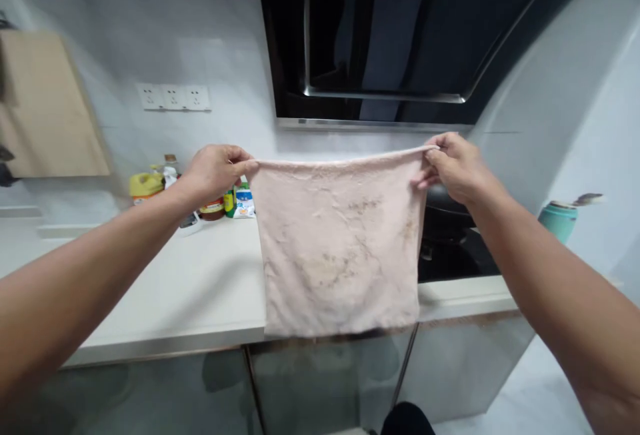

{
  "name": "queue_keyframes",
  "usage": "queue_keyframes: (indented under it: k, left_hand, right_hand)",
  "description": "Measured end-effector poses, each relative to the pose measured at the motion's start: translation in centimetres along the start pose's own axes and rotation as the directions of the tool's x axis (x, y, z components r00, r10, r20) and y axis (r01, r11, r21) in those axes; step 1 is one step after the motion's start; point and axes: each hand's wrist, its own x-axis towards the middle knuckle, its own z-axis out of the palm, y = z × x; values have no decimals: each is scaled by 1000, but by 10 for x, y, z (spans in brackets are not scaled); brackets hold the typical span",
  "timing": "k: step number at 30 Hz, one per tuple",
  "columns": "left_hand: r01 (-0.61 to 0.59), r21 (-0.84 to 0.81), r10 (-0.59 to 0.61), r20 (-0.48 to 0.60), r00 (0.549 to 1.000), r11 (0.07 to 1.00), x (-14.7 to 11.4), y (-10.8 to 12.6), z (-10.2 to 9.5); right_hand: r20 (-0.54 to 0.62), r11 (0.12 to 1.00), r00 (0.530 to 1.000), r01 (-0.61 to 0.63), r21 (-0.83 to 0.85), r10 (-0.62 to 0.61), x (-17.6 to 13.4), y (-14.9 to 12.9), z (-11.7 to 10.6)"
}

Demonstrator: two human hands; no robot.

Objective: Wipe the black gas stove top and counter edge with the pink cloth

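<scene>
A pale pink cloth (340,242) with brownish stains hangs spread out in front of the counter's front edge. My left hand (216,170) pinches its upper left corner between thumb and fingers. At the upper right corner, my right hand (454,163) is closed on the cloth, with some fingers behind it. The top edge is drawn almost straight between both hands, and the lower edge hangs loose. Part of the counter and stove behind is hidden by the cloth.
Along the wall on the white counter (215,288) stand a yellow jug (146,185) and several bottles and packets. A black stove (463,255) holds a dark pan (445,200). Above hangs a black range hood (380,35). A teal container (557,220) is at right, a wooden board (50,108) at left.
</scene>
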Motion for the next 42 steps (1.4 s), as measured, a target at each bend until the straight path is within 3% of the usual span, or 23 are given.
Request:
queue_keyframes:
  k: [2,5,8,11,14,17,19,21,23,25,28,30,33,37,42]
  left_hand:
    - [31,89,-21,-108,994,996,14,3,-14]
    - [31,63,-24,-115,993,998,22,3,-27]
    - [44,18,-44,-2,999,999,10,-15,-29]
    - [30,48,-40,233,972,998,-25,-50,-28]
    - [91,39,-98,500,860,995,-78,-87,-26]
    - [218,48,-192,682,706,975,-129,-115,-20]
    - [329,33,-239,755,610,944,-150,-128,-15]
    - [381,9,-247,775,582,924,-153,-138,-9]
    - [386,-23,-246,735,632,922,-140,-145,-1]
    - [396,-48,-275,644,714,917,-116,-151,12]
    - [419,-27,-369,425,827,908,-81,-161,40]
    - [410,7,-391,318,864,912,-69,-171,59]
    - [397,117,-413,241,878,911,-73,-190,75]
    - [359,300,-432,224,874,884,-94,-214,78]
    - [312,445,-465,292,835,839,-102,-214,104]
  right_hand:
    - [-3,997,998,55,56,-55,23,-10,25]
    - [18,994,995,98,58,-99,35,-13,47]
    - [113,998,992,58,-7,-56,15,1,49]
    - [300,996,954,6,-84,20,-34,27,35]
    - [535,990,838,-38,-133,104,-100,55,20]
    - [689,973,687,-134,-188,228,-157,77,12]
    - [747,953,592,-208,-221,302,-177,87,12]
    - [763,941,557,-260,-216,329,-177,94,18]
    - [740,944,595,-281,-176,315,-159,100,31]
    - [673,947,673,-287,-144,307,-129,108,51]
    - [496,939,799,-315,-138,341,-87,130,87]
    - [375,939,861,-300,-170,343,-72,154,103]
    - [329,921,899,-170,-349,291,-74,198,102]
    - [381,858,888,-29,-513,258,-104,244,70]
    - [354,778,909,56,-626,219,-134,248,54]
